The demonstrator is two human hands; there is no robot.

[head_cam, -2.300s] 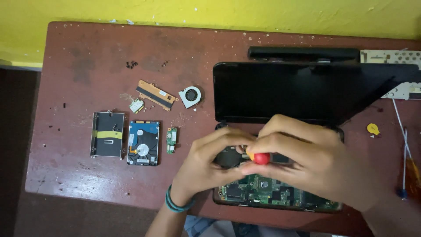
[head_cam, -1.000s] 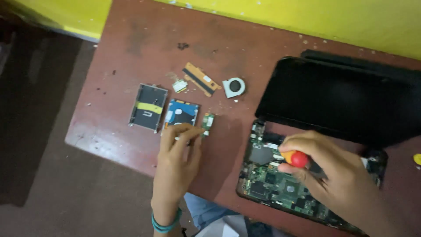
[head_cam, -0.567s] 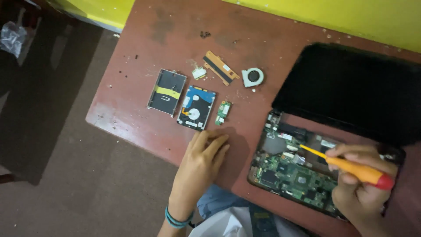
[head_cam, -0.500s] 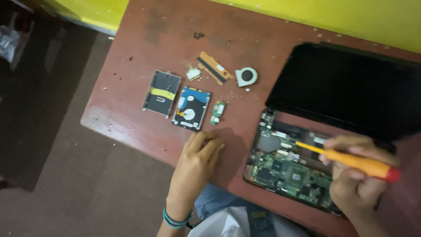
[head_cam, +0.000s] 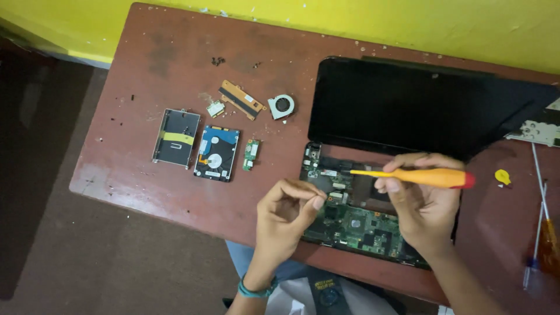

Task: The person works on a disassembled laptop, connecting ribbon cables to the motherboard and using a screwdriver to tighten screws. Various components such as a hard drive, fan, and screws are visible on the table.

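An opened laptop (head_cam: 426,105) lies on the reddish table (head_cam: 175,52) with its green circuit board (head_cam: 361,224) bared and its dark screen tilted back. My right hand (head_cam: 423,201) hovers over the board and grips an orange screwdriver with a red cap (head_cam: 417,177), held level with the tip pointing left. My left hand (head_cam: 286,213) is at the board's left edge, thumb and fingertips pinched together; anything between them is too small to make out.
Left of the laptop lie a metal drive caddy (head_cam: 175,137), a bare hard drive (head_cam: 216,153), a small green card (head_cam: 251,154), a copper bracket (head_cam: 241,100) and a small fan (head_cam: 282,107). At the right edge are a yellow piece (head_cam: 502,176) and more screwdrivers (head_cam: 539,233).
My left hand has lifted off the table and come right to the board's edge, fingers pinched. The right hand has turned the screwdriver level. The view has shifted.
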